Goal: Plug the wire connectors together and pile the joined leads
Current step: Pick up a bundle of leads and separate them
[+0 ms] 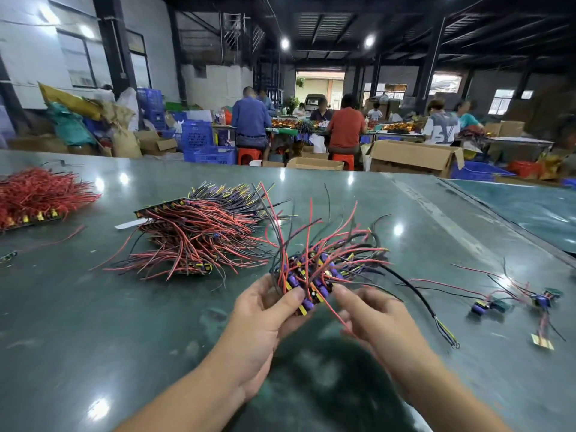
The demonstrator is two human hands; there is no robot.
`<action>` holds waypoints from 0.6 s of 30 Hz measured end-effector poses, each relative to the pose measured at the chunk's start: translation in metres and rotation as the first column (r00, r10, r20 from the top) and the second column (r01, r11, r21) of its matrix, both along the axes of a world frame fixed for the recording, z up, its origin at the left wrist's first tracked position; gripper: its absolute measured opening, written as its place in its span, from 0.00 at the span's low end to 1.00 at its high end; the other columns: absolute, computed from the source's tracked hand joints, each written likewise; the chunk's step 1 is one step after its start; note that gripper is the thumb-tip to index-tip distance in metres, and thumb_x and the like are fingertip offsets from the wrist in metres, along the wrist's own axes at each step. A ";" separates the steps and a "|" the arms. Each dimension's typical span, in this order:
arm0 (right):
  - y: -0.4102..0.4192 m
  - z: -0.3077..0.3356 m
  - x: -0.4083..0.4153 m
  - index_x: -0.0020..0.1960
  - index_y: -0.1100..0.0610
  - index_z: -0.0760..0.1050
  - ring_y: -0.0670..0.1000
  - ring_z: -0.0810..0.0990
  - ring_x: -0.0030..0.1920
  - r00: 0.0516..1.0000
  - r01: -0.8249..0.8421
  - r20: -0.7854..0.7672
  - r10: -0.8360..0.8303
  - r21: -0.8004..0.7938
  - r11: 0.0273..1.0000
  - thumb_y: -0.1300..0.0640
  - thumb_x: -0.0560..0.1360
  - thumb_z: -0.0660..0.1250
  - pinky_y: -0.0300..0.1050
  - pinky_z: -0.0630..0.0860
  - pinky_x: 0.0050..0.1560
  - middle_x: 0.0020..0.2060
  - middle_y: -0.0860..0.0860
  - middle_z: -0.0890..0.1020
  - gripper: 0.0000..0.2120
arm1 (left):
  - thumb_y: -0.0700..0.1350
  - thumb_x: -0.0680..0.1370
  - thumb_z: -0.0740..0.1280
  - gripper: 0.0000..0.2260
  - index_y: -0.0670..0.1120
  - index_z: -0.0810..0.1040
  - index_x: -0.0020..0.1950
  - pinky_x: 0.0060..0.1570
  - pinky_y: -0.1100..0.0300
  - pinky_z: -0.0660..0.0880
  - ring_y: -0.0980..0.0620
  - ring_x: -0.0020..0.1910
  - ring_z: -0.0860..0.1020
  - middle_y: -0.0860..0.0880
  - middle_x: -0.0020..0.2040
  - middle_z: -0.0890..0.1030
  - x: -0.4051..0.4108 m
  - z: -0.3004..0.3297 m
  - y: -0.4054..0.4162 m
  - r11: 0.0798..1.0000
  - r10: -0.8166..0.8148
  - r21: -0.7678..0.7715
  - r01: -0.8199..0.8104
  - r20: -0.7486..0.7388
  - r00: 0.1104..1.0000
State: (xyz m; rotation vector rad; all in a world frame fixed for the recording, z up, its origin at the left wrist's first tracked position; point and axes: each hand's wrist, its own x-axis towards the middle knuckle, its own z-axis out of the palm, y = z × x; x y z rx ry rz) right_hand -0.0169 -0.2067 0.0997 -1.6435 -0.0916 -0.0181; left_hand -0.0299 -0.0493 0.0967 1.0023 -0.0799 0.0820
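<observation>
Presently held above the near middle of the green worktop (93,307): a strip of small boards (307,288) with purple parts and yellow tabs, red and black leads fanning up and rightward. Left hand (265,319) curled round the strip's near end, thumb across the top. Right hand (374,319) with fingers bent toward the strip's right edge, apparently pinching a single red lead (335,313); blur prevents certainty on contact. Large pile of wired strips (199,232) lying further left, well apart from both hands. Heap of red leads (40,194) at far left edge. A few loose joined pieces (514,302) scattered at right.

Recommended for the step in hand: steady the strip in the left grip, isolate one lead from its neighbours before mating, align connector squarely, press home fully. Risk judged: tangled leads dragging adjacent wires loose.
</observation>
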 end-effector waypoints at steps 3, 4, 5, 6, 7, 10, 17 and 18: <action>0.001 -0.003 0.002 0.40 0.60 0.77 0.44 0.75 0.32 0.958 0.171 0.246 -0.144 -0.092 0.981 0.55 0.71 0.73 0.37 0.73 0.38 0.30 0.48 0.78 0.09 | 0.38 0.66 0.70 0.10 0.42 0.78 0.46 0.36 0.62 0.79 0.55 0.38 0.82 0.46 0.41 0.85 0.001 -0.002 0.000 0.995 0.083 0.058 -0.087 0.069 0.994; 0.002 -0.002 0.002 0.42 0.57 0.78 0.42 0.77 0.32 0.960 0.162 0.240 -0.146 -0.046 0.986 0.57 0.71 0.73 0.33 0.73 0.37 0.31 0.48 0.80 0.06 | 0.38 0.66 0.70 0.09 0.43 0.79 0.46 0.36 0.63 0.79 0.55 0.37 0.82 0.47 0.41 0.85 0.002 -0.002 0.000 0.992 0.094 0.080 -0.102 0.094 0.991; 0.003 -0.001 0.002 0.44 0.56 0.78 0.41 0.78 0.34 0.966 0.129 0.225 -0.126 0.001 0.992 0.59 0.71 0.73 0.31 0.73 0.36 0.33 0.47 0.82 0.05 | 0.38 0.67 0.70 0.08 0.43 0.80 0.46 0.37 0.63 0.79 0.56 0.38 0.82 0.47 0.41 0.85 0.001 -0.003 0.000 0.988 0.099 0.107 -0.112 0.117 0.988; 0.004 -0.002 0.002 0.44 0.56 0.78 0.41 0.80 0.35 0.973 0.084 0.211 -0.093 0.052 0.995 0.61 0.71 0.72 0.30 0.73 0.36 0.35 0.47 0.84 0.04 | 0.37 0.69 0.70 0.07 0.43 0.80 0.46 0.38 0.63 0.79 0.56 0.38 0.82 0.47 0.42 0.85 0.002 -0.004 0.000 0.983 0.101 0.138 -0.120 0.141 0.985; 0.004 -0.004 0.003 0.45 0.57 0.79 0.41 0.81 0.37 0.977 0.055 0.199 -0.072 0.091 0.994 0.62 0.72 0.72 0.31 0.74 0.38 0.36 0.48 0.85 0.04 | 0.35 0.71 0.69 0.07 0.44 0.81 0.46 0.40 0.63 0.79 0.55 0.40 0.82 0.47 0.43 0.85 0.002 -0.004 0.000 0.977 0.101 0.169 -0.129 0.163 0.981; 0.005 -0.006 0.004 0.47 0.59 0.81 0.43 0.82 0.41 0.986 -0.001 0.164 -0.025 0.157 0.988 0.65 0.72 0.70 0.34 0.76 0.44 0.41 0.50 0.86 0.05 | 0.30 0.74 0.68 0.14 0.49 0.83 0.46 0.44 0.65 0.77 0.57 0.44 0.82 0.49 0.46 0.85 0.003 -0.006 -0.001 0.935 0.103 0.303 -0.182 0.260 0.960; -0.004 -0.010 0.009 0.44 0.54 0.80 0.40 0.83 0.43 0.872 0.058 0.485 -0.062 0.022 0.998 0.67 0.67 0.75 0.36 0.77 0.47 0.40 0.45 0.85 0.11 | 0.27 0.73 0.66 0.22 0.55 0.82 0.52 0.48 0.68 0.74 0.59 0.46 0.81 0.55 0.45 0.84 0.007 -0.010 0.005 0.761 0.081 0.562 -0.322 0.411 0.908; -0.004 -0.010 0.010 0.49 0.55 0.78 0.47 0.83 0.48 0.854 0.060 0.517 -0.058 0.014 0.998 0.64 0.67 0.76 0.46 0.78 0.52 0.46 0.49 0.84 0.14 | 0.27 0.73 0.66 0.23 0.55 0.81 0.53 0.49 0.67 0.74 0.59 0.48 0.82 0.55 0.46 0.84 0.007 -0.011 0.006 0.745 0.085 0.579 -0.331 0.410 0.908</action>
